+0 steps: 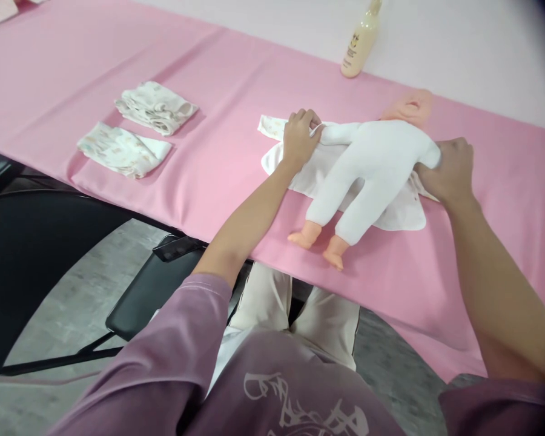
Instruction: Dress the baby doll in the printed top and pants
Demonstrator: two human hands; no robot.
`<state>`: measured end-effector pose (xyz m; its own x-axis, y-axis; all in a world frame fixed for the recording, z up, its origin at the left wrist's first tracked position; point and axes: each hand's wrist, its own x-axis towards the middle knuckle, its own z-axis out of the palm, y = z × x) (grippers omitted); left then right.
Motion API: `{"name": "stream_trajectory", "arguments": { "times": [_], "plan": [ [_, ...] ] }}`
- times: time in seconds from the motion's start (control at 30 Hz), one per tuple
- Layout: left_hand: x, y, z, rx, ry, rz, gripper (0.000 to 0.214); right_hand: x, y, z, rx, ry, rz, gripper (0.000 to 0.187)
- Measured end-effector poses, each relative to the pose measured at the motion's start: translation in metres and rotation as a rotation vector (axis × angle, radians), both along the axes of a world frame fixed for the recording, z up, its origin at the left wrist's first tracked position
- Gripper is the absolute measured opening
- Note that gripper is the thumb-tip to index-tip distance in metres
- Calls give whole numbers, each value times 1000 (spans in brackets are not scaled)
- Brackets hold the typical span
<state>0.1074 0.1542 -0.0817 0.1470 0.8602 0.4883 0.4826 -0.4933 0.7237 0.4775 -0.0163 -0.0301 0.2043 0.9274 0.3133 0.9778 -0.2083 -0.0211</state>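
Broadly, a pink cloth spreads across the frame from the upper left to the right edge, draped over a table with creases running through it. Along the bottom is the person's mauve shirt, with a pale design on its front, and at the lower left stands a black chair on a grey, mottled floor.

Right of centre, a doll lies on its back, slanted — its head towards the upper right, its bare feet towards the lower middle near the cloth's edge. Its trunk, arms and legs are white. Beneath it a white garment is spread out, one patterned sleeve reaching left past the doll's arm.

In the left half lie two folded patterned cloths, the upper one just beside the lower one.

The right hand is wrapped around the end of the doll's arm at the right, its fingertips largely hidden. The left hand is at the end of the other arm, its bent fingers pinching the garment — whether they also touch the doll, I cannot tell.

Near the top right, a pale yellow bottle stands upright beyond the doll's head.
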Motion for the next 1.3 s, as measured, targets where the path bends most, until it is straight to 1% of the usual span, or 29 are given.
{"name": "stream_trajectory", "arguments": {
  "times": [0.03,0.1,0.17,0.27,0.4,0.5,0.6,0.7,0.8,0.87,0.97,1.03,1.1,1.2,1.3],
  "plan": [
    [0,1,-1,2,-11,-4,23,-3,0,2,14,12,-35,19],
    [0,2,-2,-4,-14,-19,24,-10,0,7,43,62,-81,34],
    [0,3,-4,-8,3,-28,27,-17,2,9,78,121,-82,46],
    [0,4,-6,9,23,-29,30,-27,7,9,111,173,-72,50],
    [0,2,-3,-7,15,-31,13,-39,18,5,132,224,-65,58],
    [0,-1,2,-17,5,3,16,-47,27,2,120,257,-71,65],
    [-1,-3,5,10,17,22,13,-54,34,0,96,276,-83,65],
    [-2,-2,6,4,-7,-1,10,-60,36,-4,62,264,-97,65],
    [-3,-2,7,-45,-25,-16,7,-65,28,-9,6,221,-85,60],
    [-3,-3,8,-62,-27,-13,11,-68,20,-12,-27,216,-73,59],
    [-2,-6,10,-70,-32,-19,17,-72,9,-13,-63,212,-75,69],
    [-1,-8,13,-57,-8,-14,11,-76,6,-11,-90,190,-76,74],
    [1,-10,17,-28,42,-9,6,-80,6,-9,-132,160,-71,72],
    [5,-13,23,20,105,-26,8,-86,9,-7,-197,91,-51,67],
    [7,-14,26,40,133,-30,11,-89,11,-8,-213,43,-47,65]
  ]
}}
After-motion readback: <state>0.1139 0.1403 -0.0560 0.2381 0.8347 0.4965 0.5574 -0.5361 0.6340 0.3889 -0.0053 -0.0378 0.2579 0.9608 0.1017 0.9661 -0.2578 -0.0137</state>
